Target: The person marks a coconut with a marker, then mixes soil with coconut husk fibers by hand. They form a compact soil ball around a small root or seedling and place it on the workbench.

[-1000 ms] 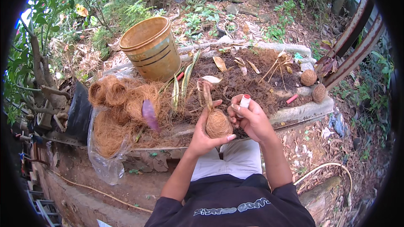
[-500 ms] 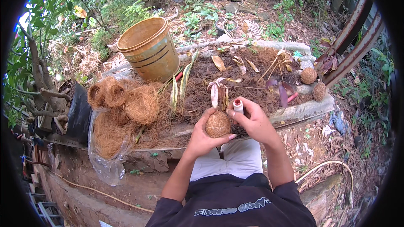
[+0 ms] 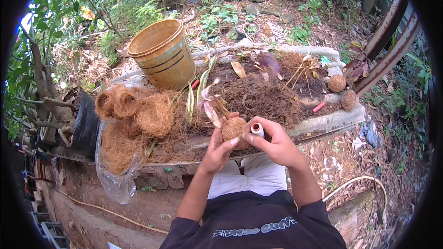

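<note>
My left hand (image 3: 218,151) is closed around a brown fibre-covered ball (image 3: 234,128) wound with pale thread. A plant with pinkish-purple leaves (image 3: 211,112) grows from the top of the ball and leans to the left; a blurred purple leaf (image 3: 268,63) shows farther off over the soil. In my right hand (image 3: 277,144), beside the ball, is a white thread spool (image 3: 257,129), its hollow reddish end facing up. My right fingertips are against or very close to the ball's right side.
Dark soil (image 3: 258,94) fills the raised bed before me. Coir fibre (image 3: 122,143) lies at left on a clear plastic bag (image 3: 115,185), near a worn yellow bucket (image 3: 168,62). Two more fibre balls (image 3: 337,83) rest at right, near a red-handled tool (image 3: 319,106) and rusty metal posts (image 3: 390,53).
The ball has been turned and raised slightly up and left. Its plant has swung left, and the long purple leaf has swept from the right toward the far middle. The spool has shifted down slightly.
</note>
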`<state>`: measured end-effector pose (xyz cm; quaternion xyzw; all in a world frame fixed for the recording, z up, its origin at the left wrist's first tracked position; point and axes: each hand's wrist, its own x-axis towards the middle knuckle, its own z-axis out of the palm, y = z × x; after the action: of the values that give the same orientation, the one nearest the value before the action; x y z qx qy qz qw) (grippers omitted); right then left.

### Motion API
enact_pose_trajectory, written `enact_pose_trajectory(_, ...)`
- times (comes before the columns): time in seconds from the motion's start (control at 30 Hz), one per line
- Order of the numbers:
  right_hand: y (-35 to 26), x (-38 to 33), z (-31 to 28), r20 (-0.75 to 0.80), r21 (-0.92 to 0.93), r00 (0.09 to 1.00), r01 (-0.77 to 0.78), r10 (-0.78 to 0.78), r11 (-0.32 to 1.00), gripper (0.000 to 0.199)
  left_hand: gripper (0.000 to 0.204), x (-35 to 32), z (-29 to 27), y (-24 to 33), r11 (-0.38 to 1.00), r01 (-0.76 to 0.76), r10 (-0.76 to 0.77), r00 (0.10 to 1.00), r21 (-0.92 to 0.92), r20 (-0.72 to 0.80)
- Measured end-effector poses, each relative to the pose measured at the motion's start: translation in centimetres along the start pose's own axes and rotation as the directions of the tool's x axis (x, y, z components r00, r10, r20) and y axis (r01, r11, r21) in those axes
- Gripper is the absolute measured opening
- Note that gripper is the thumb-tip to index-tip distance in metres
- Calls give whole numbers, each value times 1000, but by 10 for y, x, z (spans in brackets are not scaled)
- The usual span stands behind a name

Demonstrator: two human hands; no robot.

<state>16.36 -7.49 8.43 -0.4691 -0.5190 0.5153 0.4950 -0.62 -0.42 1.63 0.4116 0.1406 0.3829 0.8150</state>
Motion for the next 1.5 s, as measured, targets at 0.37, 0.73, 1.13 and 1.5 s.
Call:
enact_pose_trajectory(0.37, 37, -6, 32, 348, 3, 938, 1, -2, 1000, 25, 64, 6, 7, -1, 972, -189, 212, 963, 142, -167)
enact_pose_trajectory(0.73, 100, -4, 7, 328, 867, 943, -276, -58, 414, 22, 78, 1, -10, -8, 974, -115, 96, 990, -193, -103)
enact_pose_trajectory(1.13, 23, 14, -1, 66, 690, 992, -122, 106, 713, 19, 73, 0, -8, -17, 970, -88, 126, 979, 225, -162)
enact_pose_trajectory(1.5, 3, 7, 2, -25, 329, 993, -102, 116, 939, 14, 78, 2, -1, 9, 920, -31, 61, 996, 391, -63)
